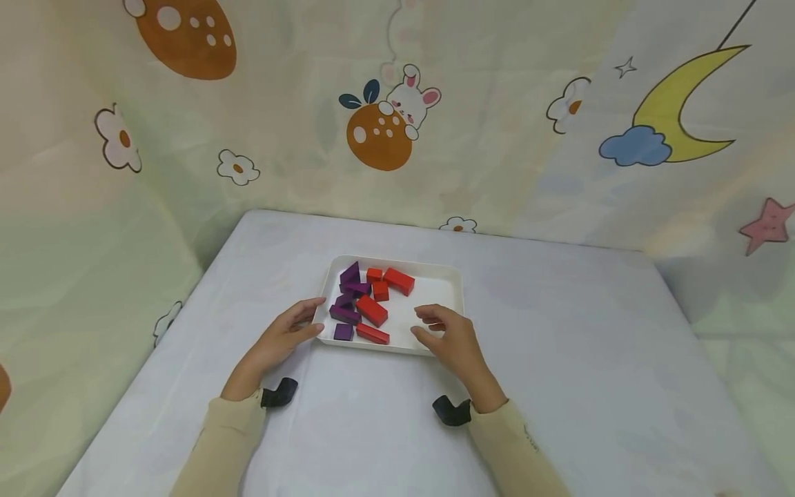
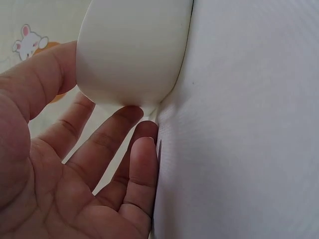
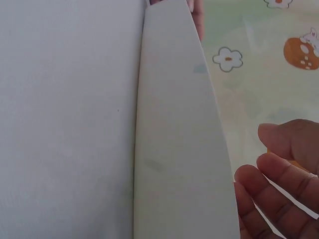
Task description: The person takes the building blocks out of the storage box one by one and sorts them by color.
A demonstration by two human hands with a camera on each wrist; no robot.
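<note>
A white tray (image 1: pixel 442 293) holds several purple blocks (image 1: pixel 345 315) on its left side and several red blocks (image 1: pixel 372 310) toward its middle. My left hand (image 1: pixel 282 338) rests against the tray's left end, thumb and fingertips at the rim. From the left wrist, that hand (image 2: pixel 75 169) touches the rounded corner of the tray wall (image 2: pixel 132 50) with loosely spread fingers. Over the right part of the tray, my right hand (image 1: pixel 456 342) hovers with bent fingers, thumb apart from them, holding nothing. In the right wrist view its fingers (image 3: pixel 279 204) appear beyond the tray's front wall (image 3: pixel 179 124).
The tray stands on a table with a white cloth (image 1: pixel 577 359). A patterned curtain (image 1: pixel 491 138) hangs behind and along the sides. Black devices (image 1: pixel 451 411) are strapped at both wrists, below the beige sleeves (image 1: pixel 512 442).
</note>
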